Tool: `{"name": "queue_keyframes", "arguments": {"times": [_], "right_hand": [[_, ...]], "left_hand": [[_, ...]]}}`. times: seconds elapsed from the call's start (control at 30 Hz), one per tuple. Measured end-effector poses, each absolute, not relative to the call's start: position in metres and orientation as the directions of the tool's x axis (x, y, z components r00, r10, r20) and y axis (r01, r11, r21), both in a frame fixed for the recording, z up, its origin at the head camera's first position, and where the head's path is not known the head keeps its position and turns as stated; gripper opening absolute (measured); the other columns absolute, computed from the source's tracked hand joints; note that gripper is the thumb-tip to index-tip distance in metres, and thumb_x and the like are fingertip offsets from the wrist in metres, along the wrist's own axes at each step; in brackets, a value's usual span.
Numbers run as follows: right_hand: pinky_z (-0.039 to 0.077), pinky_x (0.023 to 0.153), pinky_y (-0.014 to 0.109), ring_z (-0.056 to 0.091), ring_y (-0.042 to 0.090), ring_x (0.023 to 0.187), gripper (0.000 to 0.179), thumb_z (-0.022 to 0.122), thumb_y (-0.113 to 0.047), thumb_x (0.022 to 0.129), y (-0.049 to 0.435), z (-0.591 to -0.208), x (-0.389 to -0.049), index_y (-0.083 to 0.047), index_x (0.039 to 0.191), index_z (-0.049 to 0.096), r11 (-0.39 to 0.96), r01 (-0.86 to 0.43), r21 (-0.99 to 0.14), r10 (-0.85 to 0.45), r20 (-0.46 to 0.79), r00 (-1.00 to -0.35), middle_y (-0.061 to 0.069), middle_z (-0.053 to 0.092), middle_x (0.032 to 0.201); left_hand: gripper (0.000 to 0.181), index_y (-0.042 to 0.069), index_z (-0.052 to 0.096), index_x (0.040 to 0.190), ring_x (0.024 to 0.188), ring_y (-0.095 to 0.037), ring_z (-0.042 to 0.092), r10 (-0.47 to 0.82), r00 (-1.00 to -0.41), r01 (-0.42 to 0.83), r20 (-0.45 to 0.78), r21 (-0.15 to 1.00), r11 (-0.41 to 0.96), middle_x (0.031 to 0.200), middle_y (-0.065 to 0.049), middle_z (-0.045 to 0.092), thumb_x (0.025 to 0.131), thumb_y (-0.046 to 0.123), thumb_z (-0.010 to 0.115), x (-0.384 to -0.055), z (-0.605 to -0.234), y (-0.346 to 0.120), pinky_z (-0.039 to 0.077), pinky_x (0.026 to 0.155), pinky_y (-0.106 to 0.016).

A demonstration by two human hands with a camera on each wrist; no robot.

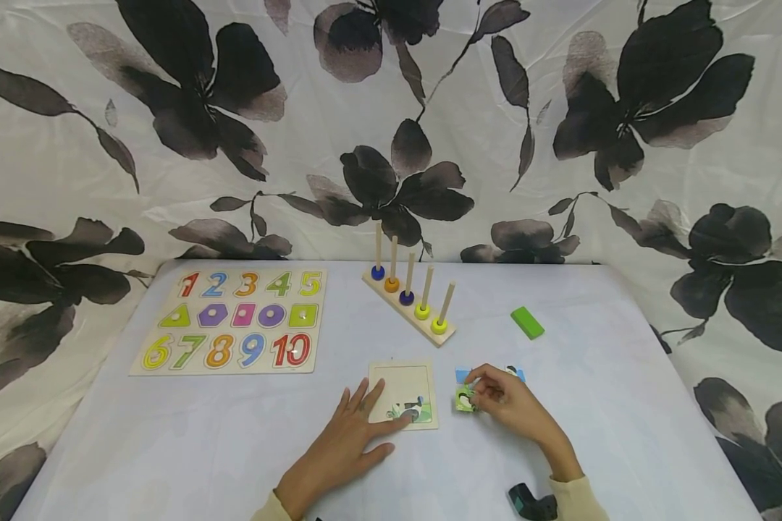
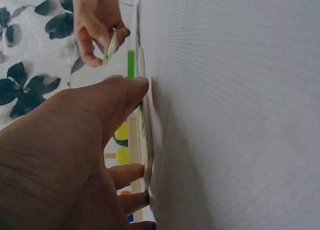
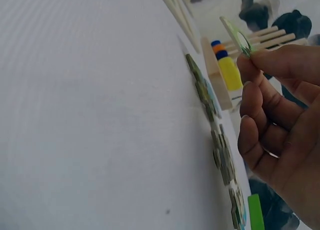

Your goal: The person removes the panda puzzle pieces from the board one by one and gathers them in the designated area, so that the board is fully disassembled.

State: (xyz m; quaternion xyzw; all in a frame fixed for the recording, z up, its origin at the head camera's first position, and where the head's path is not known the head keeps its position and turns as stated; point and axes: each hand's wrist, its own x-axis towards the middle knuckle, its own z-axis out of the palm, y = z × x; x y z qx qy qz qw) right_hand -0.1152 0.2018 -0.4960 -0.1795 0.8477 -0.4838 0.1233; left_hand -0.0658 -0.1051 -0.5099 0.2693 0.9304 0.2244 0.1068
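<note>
My left hand [image 1: 342, 441] lies with fingers spread over the left and lower side of a small wooden puzzle tray [image 1: 400, 370]. One of its fingers touches a puzzle piece with an animal picture [image 1: 418, 409] in the tray's lower right part. In the left wrist view the tray [image 2: 148, 145] appears edge-on beyond the thumb. To the right of the tray, my right hand [image 1: 511, 401] pinches a green and white puzzle piece [image 3: 236, 36] between thumb and fingertip, raised off the table. Several other puzzle pieces [image 3: 223, 157] lie on the table by this hand, partly hidden by it in the head view.
A number and shape board [image 1: 228, 322] lies at the left. Behind the tray stands a wooden peg stand [image 1: 407, 307] with coloured rings. A green block [image 1: 527, 323] is at the right, and a black object [image 1: 532, 502] sits by the right sleeve.
</note>
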Motion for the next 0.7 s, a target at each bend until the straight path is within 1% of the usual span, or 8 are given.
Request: {"name": "queue_keyframes", "arguments": {"times": [0.13,0.27,0.43,0.7], "right_hand": [[0.05,0.06,0.024,0.057,0.012,0.067,0.019,0.061,-0.003,0.091,0.206,-0.497,-0.112,-0.009,0.108,0.062,0.46,-0.175,-0.87,-0.427,-0.044,-0.903,0.002,0.062,0.081],[0.048,0.057,0.023,0.055,0.009,0.063,0.017,0.063,-0.005,0.09,0.209,-0.498,-0.107,-0.01,0.107,0.062,0.464,-0.161,-0.871,-0.428,-0.062,-0.902,0.002,0.061,0.079],[0.047,0.057,0.022,0.053,0.007,0.064,0.019,0.067,-0.008,0.088,0.211,-0.498,-0.1,-0.01,0.107,0.063,0.461,-0.138,-0.877,-0.432,-0.087,-0.898,0.002,0.059,0.078],[0.047,0.055,0.022,0.053,0.006,0.062,0.018,0.065,-0.005,0.088,0.21,-0.5,-0.094,-0.009,0.106,0.064,0.5,-0.139,-0.855,-0.442,-0.114,-0.89,0.0,0.06,0.075]], "left_hand": [[0.045,0.043,0.051,0.136,0.145,-0.042,0.011,0.548,-0.833,0.456,-0.072,0.471,0.755,0.156,-0.019,0.023,0.092,0.038,0.06,-0.065,-0.51,-0.105,0.012,0.112,-0.064],[0.044,0.043,0.051,0.136,0.144,-0.042,0.011,0.547,-0.834,0.46,-0.066,0.464,0.757,0.156,-0.019,0.023,0.092,0.038,0.06,-0.065,-0.511,-0.105,0.013,0.111,-0.064],[0.045,0.043,0.051,0.136,0.145,-0.042,0.011,0.542,-0.837,0.452,-0.071,0.469,0.759,0.156,-0.018,0.023,0.092,0.038,0.06,-0.065,-0.51,-0.104,0.013,0.112,-0.064],[0.044,0.043,0.052,0.135,0.145,-0.042,0.011,0.541,-0.838,0.453,-0.066,0.468,0.759,0.156,-0.019,0.023,0.092,0.038,0.06,-0.065,-0.511,-0.104,0.012,0.112,-0.064]]}}
